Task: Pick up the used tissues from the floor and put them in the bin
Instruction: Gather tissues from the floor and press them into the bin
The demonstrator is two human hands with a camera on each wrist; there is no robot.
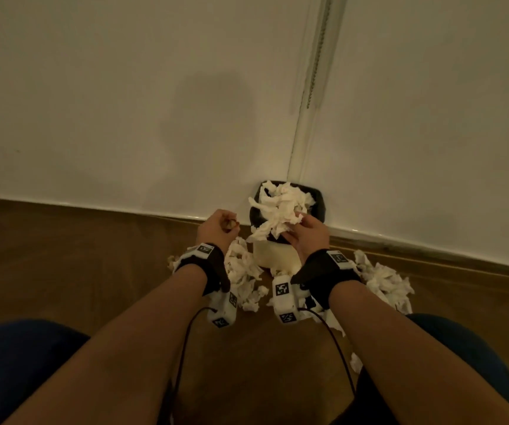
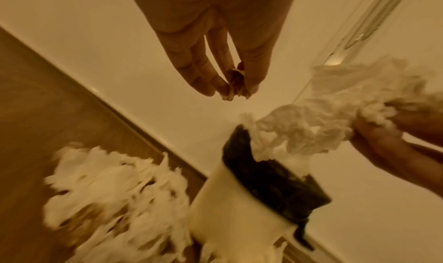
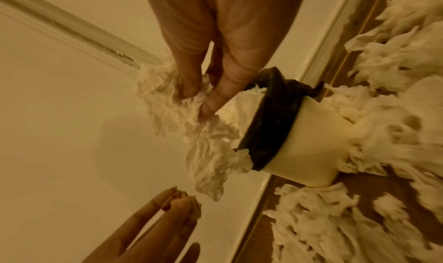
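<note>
A white bin (image 1: 277,256) with a black liner (image 1: 256,214) stands against the wall, heaped with crumpled tissues (image 1: 280,200). My right hand (image 1: 296,222) grips a large crumpled tissue (image 3: 191,127) over the bin's near rim, and part of it hangs over the liner. My left hand (image 1: 230,224) is just left of the bin at rim height. Its fingertips (image 2: 251,89) pinch a small scrap of tissue (image 2: 233,92). More used tissues lie on the floor left of the bin (image 1: 241,271) and right of it (image 1: 385,280).
The bin stands where a white wall (image 1: 124,118) meets the wooden floor (image 1: 78,265). A door frame or trim (image 1: 305,118) rises behind it. My knees in dark trousers (image 1: 17,363) fill the lower corners. Cables (image 1: 185,348) run from both wrist cameras.
</note>
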